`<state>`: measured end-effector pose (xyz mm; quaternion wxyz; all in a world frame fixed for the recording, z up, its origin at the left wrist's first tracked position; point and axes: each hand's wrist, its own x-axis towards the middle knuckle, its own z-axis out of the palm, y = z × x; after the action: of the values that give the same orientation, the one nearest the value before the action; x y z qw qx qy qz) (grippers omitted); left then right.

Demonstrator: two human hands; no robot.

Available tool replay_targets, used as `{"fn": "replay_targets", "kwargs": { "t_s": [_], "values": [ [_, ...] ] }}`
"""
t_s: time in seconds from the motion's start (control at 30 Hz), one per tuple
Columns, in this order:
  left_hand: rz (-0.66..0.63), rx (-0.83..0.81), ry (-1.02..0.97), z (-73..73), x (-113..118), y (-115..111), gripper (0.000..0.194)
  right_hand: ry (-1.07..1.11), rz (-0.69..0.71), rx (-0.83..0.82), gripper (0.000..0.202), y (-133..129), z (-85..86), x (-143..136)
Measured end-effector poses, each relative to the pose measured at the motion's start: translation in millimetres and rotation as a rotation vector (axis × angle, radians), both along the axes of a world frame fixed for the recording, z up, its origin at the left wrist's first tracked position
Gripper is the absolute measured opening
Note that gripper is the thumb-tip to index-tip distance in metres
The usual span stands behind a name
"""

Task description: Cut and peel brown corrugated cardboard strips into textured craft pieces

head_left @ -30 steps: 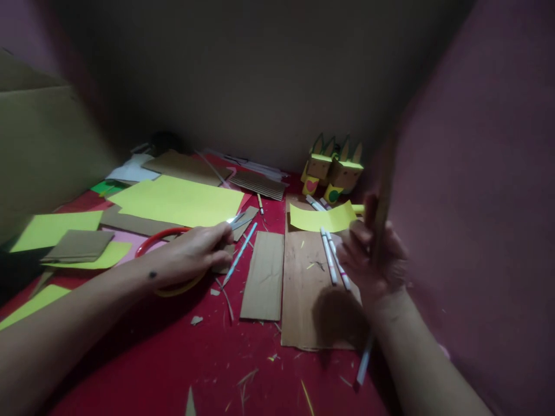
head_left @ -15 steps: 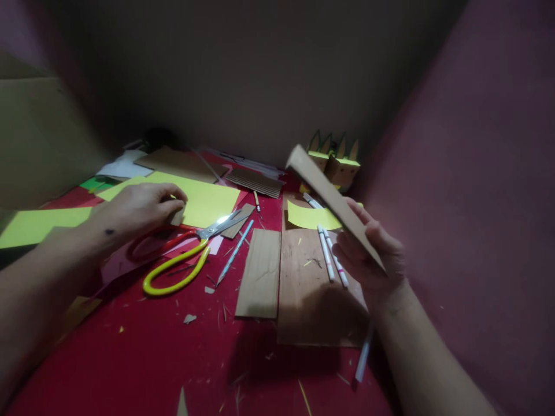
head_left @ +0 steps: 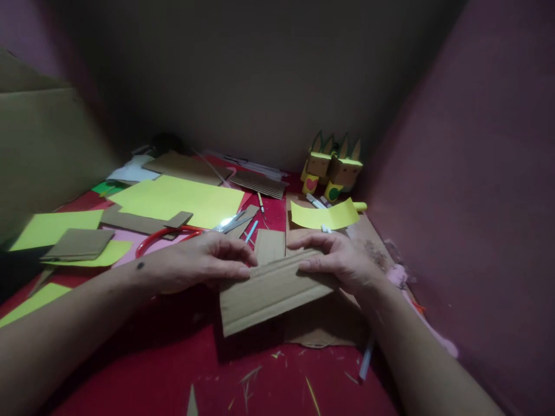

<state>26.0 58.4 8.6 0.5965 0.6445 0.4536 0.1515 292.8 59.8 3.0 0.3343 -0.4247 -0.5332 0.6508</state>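
A creased strip of cardboard [head_left: 273,294] is held tilted above the red table, its lower left corner toward me. My left hand [head_left: 203,263] grips its upper left edge, thumb on top. On the right, my right hand [head_left: 342,263] pinches the same piece with its thumb on the face and fingers behind the far edge. Scissors [head_left: 232,223] with a red handle loop lie just beyond my left hand, partly covered by it. Under the held strip are a flat cardboard piece [head_left: 270,244] and a larger cardboard sheet [head_left: 325,323].
Yellow paper [head_left: 186,199] and cardboard pieces [head_left: 80,244] lie at the left. Two small cardboard figures [head_left: 332,167] stand at the back. A curved yellow strip [head_left: 325,216] lies near markers [head_left: 315,201]. A pink wall [head_left: 472,202] rises at the right.
My left hand has left the small cardboard piece near the scissors and come right onto the strip. My right hand has brought the strip down and left, turning it flatter.
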Motion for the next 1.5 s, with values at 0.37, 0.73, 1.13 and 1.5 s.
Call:
{"fn": "replay_targets", "kwargs": {
  "t_s": [0.37, 0.73, 1.13, 1.5],
  "values": [
    [0.078, -0.111, -0.018, -3.3, 18, -17, 0.026, 0.243, -0.151, -0.003, 0.090, 1, -6.8, -10],
    [0.074, -0.187, -0.089, -16.2, 34, -28, 0.034, 0.151, 0.061, 0.076, 0.113, -13, -12.8, -26],
    [0.283, 0.596, 0.447, 32.6, -27, 7, 0.022, 0.107, 0.020, -0.058, 0.084, -20, -8.5, -24],
    [0.233, 0.583, 0.689, 47.0, -76, 13, 0.029, 0.027, 0.154, -0.175, 0.080, -24, -8.4, -24]
  ]
}}
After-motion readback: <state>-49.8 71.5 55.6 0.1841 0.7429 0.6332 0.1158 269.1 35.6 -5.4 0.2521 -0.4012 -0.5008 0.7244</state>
